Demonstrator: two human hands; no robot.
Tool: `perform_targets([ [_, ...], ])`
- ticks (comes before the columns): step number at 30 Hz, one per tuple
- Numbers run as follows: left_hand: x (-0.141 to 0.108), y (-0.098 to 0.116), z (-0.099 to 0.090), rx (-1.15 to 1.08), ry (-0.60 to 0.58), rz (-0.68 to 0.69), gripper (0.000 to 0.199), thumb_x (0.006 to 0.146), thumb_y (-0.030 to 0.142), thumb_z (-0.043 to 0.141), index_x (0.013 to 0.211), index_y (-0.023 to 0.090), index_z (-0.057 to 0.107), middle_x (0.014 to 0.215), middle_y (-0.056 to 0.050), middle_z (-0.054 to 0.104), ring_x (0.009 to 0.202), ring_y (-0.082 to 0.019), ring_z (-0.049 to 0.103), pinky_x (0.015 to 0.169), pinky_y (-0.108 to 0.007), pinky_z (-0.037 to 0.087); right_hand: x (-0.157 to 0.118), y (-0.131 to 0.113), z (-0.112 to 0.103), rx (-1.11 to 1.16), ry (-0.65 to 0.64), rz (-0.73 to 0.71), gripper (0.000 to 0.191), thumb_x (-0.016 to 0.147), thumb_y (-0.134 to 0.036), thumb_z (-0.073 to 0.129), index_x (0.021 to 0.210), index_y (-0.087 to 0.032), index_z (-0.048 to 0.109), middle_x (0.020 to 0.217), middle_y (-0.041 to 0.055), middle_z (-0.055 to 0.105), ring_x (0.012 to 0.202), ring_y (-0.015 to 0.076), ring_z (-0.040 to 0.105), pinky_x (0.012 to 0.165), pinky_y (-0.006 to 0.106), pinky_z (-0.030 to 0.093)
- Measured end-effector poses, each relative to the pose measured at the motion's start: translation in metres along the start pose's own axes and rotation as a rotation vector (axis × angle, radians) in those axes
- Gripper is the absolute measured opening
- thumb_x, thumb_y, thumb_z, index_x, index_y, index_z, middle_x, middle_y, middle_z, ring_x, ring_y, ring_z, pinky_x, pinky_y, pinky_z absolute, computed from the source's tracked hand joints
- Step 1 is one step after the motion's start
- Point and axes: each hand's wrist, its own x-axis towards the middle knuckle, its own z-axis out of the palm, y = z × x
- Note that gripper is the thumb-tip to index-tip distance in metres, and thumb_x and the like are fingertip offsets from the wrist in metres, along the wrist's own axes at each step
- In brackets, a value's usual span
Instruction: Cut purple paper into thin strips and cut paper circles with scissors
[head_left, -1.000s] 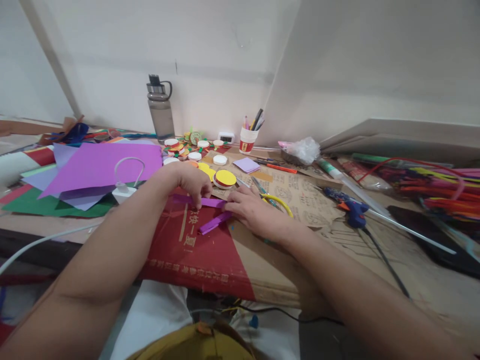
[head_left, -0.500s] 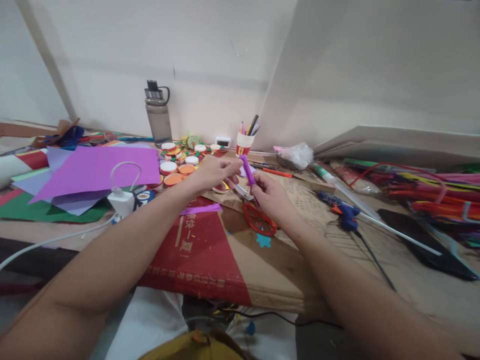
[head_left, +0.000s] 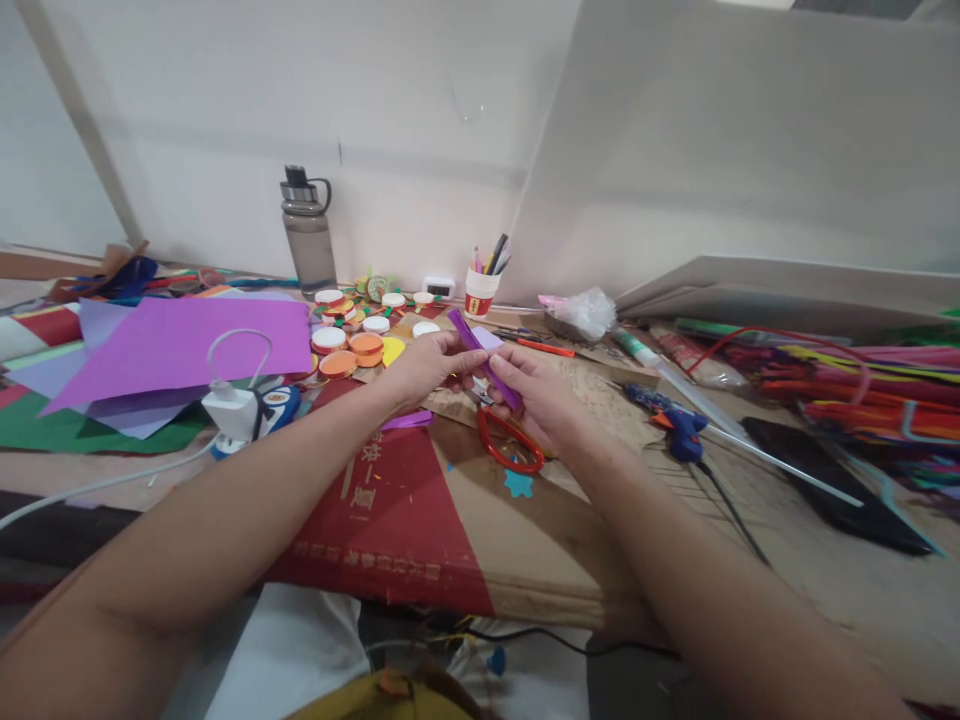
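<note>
A folded purple paper strip (head_left: pixel 499 376) slants between my two hands above the cardboard. My right hand (head_left: pixel 544 395) pinches its lower part between thumb and fingers. My left hand (head_left: pixel 427 368) has its fingers closed on the strip's upper part. Beneath my right hand lie scissors with red handles (head_left: pixel 511 446), their blades partly hidden behind the fingers. Another purple strip (head_left: pixel 411 420) rests on the red-printed cardboard (head_left: pixel 397 510) below my left wrist. A blue flower-shaped cutout (head_left: pixel 519 484) is just in front of the scissors.
Purple paper sheets (head_left: pixel 187 340) and a power strip (head_left: pixel 274 405) with a white plug lie left. Round lids (head_left: pixel 337 364), a water bottle (head_left: pixel 307 235) and a pen cup (head_left: pixel 481 292) stand behind. At right are a glue gun (head_left: pixel 682 435), a black tablet-like object (head_left: pixel 832 480) and pipe cleaners (head_left: pixel 862 390).
The purple strip has tilted further to the left, and my left fingers have moved down along it. The view has shifted slightly.
</note>
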Motion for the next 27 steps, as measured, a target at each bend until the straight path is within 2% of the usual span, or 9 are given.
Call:
perform_targets([
  [3, 0.001, -0.002, -0.001, 0.004, 0.002, 0.016, 0.026, 0.075, 0.034, 0.077, 0.088, 0.013, 0.068, 0.070, 0.000, 0.064, 0.052, -0.006, 0.054, 0.051, -0.019, 0.040, 0.000, 0.000, 0.001, 0.030, 0.014, 0.025, 0.036, 0.071, -0.048, 0.077, 0.085, -0.021, 0.058, 0.066, -0.0053, 0.052, 0.055, 0.0086, 0.043, 0.049, 0.022, 0.037],
  [9, 0.001, -0.003, -0.003, 0.050, 0.009, 0.000, 0.019, 0.077, 0.030, 0.073, 0.086, 0.014, 0.070, 0.072, -0.001, 0.067, 0.053, -0.007, 0.054, 0.052, -0.021, 0.039, 0.003, 0.003, -0.001, -0.161, 0.068, 0.033, 0.027, 0.083, -0.047, 0.061, 0.091, -0.021, 0.061, 0.075, -0.0005, 0.062, 0.057, 0.0119, 0.054, 0.052, 0.025, 0.046],
  [11, 0.000, 0.000, -0.002, 0.108, 0.064, -0.018, 0.015, 0.077, 0.027, 0.071, 0.083, 0.013, 0.070, 0.069, -0.001, 0.066, 0.052, -0.008, 0.054, 0.052, -0.022, 0.039, 0.002, 0.003, 0.000, -0.345, 0.081, -0.013, 0.025, 0.087, -0.043, 0.055, 0.094, -0.021, 0.065, 0.082, 0.0019, 0.067, 0.064, 0.0147, 0.059, 0.060, 0.028, 0.050],
  [14, -0.005, 0.008, 0.004, 0.302, 0.143, -0.012, 0.009, 0.075, 0.022, 0.070, 0.075, 0.012, 0.070, 0.061, 0.000, 0.063, 0.051, -0.010, 0.053, 0.053, -0.023, 0.040, -0.001, 0.000, 0.000, -0.778, 0.156, -0.205, 0.024, 0.091, -0.030, 0.049, 0.094, -0.020, 0.071, 0.087, 0.0050, 0.072, 0.079, 0.0189, 0.064, 0.076, 0.033, 0.050],
  [16, -0.008, 0.012, 0.009, 0.339, 0.150, -0.003, 0.009, 0.077, 0.021, 0.068, 0.077, 0.012, 0.070, 0.062, -0.001, 0.064, 0.052, -0.011, 0.055, 0.052, -0.024, 0.041, -0.002, 0.000, -0.002, -0.937, 0.185, -0.263, 0.026, 0.092, -0.025, 0.047, 0.090, -0.020, 0.073, 0.082, 0.0056, 0.073, 0.077, 0.0196, 0.064, 0.077, 0.033, 0.048],
  [19, -0.010, 0.012, 0.013, 0.213, 0.090, -0.015, 0.011, 0.080, 0.023, 0.066, 0.082, 0.012, 0.069, 0.065, -0.002, 0.065, 0.053, -0.011, 0.057, 0.052, -0.024, 0.043, 0.001, 0.003, -0.007, -0.857, 0.158, -0.190, 0.027, 0.092, -0.028, 0.047, 0.084, -0.020, 0.072, 0.077, 0.0046, 0.072, 0.065, 0.0178, 0.063, 0.067, 0.031, 0.047],
  [22, -0.006, 0.006, 0.011, 0.096, 0.050, -0.010, 0.012, 0.082, 0.023, 0.066, 0.083, 0.011, 0.068, 0.064, -0.002, 0.065, 0.055, -0.011, 0.057, 0.054, -0.023, 0.045, 0.003, 0.004, -0.010, -0.725, 0.175, -0.145, 0.026, 0.090, -0.035, 0.051, 0.083, -0.019, 0.071, 0.078, 0.0037, 0.071, 0.063, 0.0162, 0.062, 0.062, 0.029, 0.048],
  [25, -0.001, 0.000, 0.007, 0.019, 0.104, -0.006, 0.008, 0.081, 0.014, 0.062, 0.084, 0.011, 0.069, 0.067, -0.002, 0.065, 0.056, -0.010, 0.059, 0.054, -0.021, 0.046, 0.002, -0.001, -0.006, -0.632, 0.152, -0.136, 0.026, 0.089, -0.040, 0.053, 0.084, -0.019, 0.069, 0.078, 0.0025, 0.069, 0.063, 0.0146, 0.060, 0.059, 0.027, 0.048],
  [27, 0.001, -0.001, 0.006, -0.010, 0.134, -0.017, 0.013, 0.081, 0.008, 0.059, 0.087, 0.012, 0.069, 0.066, -0.001, 0.065, 0.054, -0.008, 0.057, 0.051, -0.019, 0.043, 0.000, -0.003, -0.002, -0.562, 0.113, -0.113, 0.024, 0.087, -0.040, 0.055, 0.083, -0.020, 0.067, 0.079, 0.0019, 0.068, 0.064, 0.0138, 0.060, 0.059, 0.026, 0.050],
])
